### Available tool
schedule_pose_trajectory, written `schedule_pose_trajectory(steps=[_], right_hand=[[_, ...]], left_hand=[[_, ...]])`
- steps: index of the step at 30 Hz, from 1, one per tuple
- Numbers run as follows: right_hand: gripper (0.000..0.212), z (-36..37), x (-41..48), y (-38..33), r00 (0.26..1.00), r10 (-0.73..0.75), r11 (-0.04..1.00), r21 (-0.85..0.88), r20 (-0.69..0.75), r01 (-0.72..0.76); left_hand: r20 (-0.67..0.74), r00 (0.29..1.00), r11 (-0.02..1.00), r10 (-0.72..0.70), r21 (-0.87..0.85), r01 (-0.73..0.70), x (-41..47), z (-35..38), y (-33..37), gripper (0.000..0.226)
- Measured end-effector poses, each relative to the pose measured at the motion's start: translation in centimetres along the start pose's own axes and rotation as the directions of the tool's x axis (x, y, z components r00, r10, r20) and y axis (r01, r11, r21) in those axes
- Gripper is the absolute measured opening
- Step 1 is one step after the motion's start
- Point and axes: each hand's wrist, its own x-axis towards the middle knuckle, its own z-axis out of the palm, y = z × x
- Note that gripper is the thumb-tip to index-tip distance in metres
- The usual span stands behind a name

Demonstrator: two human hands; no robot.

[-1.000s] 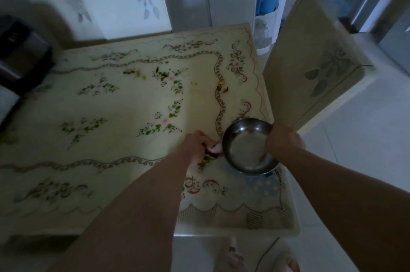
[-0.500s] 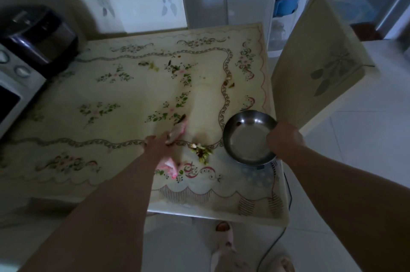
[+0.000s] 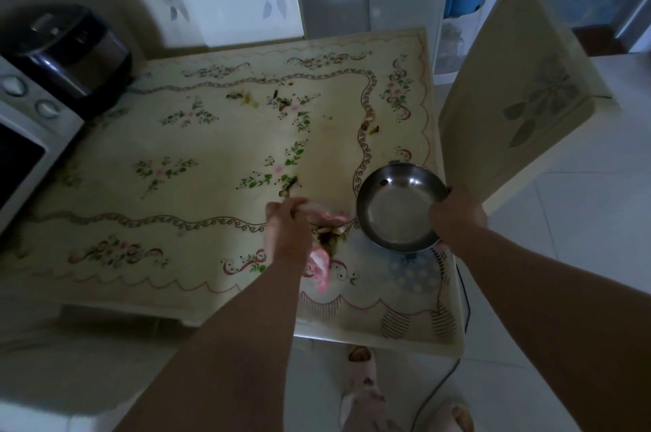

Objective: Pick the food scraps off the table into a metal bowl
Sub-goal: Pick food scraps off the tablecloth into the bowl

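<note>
Food scraps [image 3: 329, 236] sit in a small heap on the table [image 3: 105, 185], just left of the bowl [image 3: 394, 216] and close to its rim. Step in hand looks like sweeping rather than picking. The left hand [image 3: 287, 223] is curled round a pink cloth [image 3: 320, 266], knuckles up, wrist roughly in line with the forearm, and the cloth bunches right behind the heap on the side away from the bowl. The right hand [image 3: 456, 216] grips the bowl at its right rim; can't tell if the bowl rests on the table or hovers just over it. The bowl is almost bare inside, with one dark speck near the far wall, so the task is early. Next move probably needs the bowl lip down at or below table level beside the heap, then one short push of the cloth toward it. More left to do: a loose bit [image 3: 289, 184] left of the bowl beyond the hand, and other bits [image 3: 281, 102] well beyond the bowl toward the far side.
</note>
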Motion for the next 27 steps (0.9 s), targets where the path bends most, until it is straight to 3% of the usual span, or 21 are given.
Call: schedule_pose_trajectory(steps=[2, 4, 7, 9, 15, 17, 19, 20, 22, 24, 25, 27], right_hand=[[0.031, 0.4, 0.1, -0.6, 1.000, 0.006, 0.999, 0.044, 0.007, -0.007], [0.034, 0.9, 0.3, -1.3, 1.000, 0.011, 0.997, 0.075, -0.014, -0.010], [0.034, 1.7, 0.9, -2.3, 0.999, 0.047, 0.991, 0.129, -0.028, -0.043], [0.034, 2.4, 1.4, -2.9, 0.996, 0.079, 0.983, 0.169, -0.036, -0.072], [0.039, 3.9, 2.6, -4.6, 0.988, 0.137, 0.963, 0.244, -0.066, -0.117], [0.041, 4.2, 2.8, -4.8, 0.988, 0.149, 0.955, 0.264, -0.036, -0.135], [0.039, 4.4, 2.8, -4.9, 0.989, 0.147, 0.953, 0.269, -0.005, -0.140], [0.038, 4.4, 2.8, -4.8, 0.991, 0.136, 0.957, 0.258, 0.000, -0.132], [0.035, 4.3, 2.8, -4.8, 0.994, 0.104, 0.967, 0.233, 0.017, -0.105], [0.032, 4.2, 2.9, -4.8, 0.997, 0.063, 0.973, 0.218, 0.036, -0.069], [0.032, 4.2, 3.1, -4.8, 0.997, 0.057, 0.974, 0.219, 0.044, -0.065], [0.033, 3.9, 3.2, -4.3, 0.996, 0.043, 0.974, 0.220, 0.075, -0.058]], left_hand=[[-0.134, 0.991, 0.999, -0.016, 0.039, 0.021, 2.1, -1.6, -0.6, 0.028], [-0.181, 0.982, 0.983, -0.063, 0.158, 0.092, 4.5, -3.3, -2.1, 0.031], [-0.082, 0.968, 0.896, -0.236, 0.367, 0.249, 7.8, -5.1, -5.2, 0.042], [0.013, 0.946, 0.818, -0.325, 0.506, 0.274, 9.0, -5.0, -7.4, 0.052], [0.147, 0.978, 0.800, -0.151, 0.600, 0.033, 12.2, -3.0, -7.3, 0.065], [0.211, 0.968, 0.902, -0.135, 0.432, 0.032, 13.5, -1.8, -6.0, 0.054], [0.229, 0.955, 0.982, -0.186, 0.056, 0.178, 13.5, -0.3, -4.4, 0.037], [0.235, 0.943, 0.945, -0.234, -0.171, 0.277, 13.0, 0.3, -3.6, 0.035], [0.337, 0.898, 0.804, -0.285, -0.426, 0.415, 12.5, 1.9, -3.7, 0.051], [0.461, 0.848, 0.689, -0.263, -0.526, 0.499, 12.9, 4.8, -6.3, 0.071], [0.486, 0.837, 0.652, -0.250, -0.554, 0.517, 12.4, 5.0, -6.2, 0.071], [0.452, 0.854, 0.673, -0.258, -0.550, 0.494, 10.0, 4.5, -5.2, 0.051]])
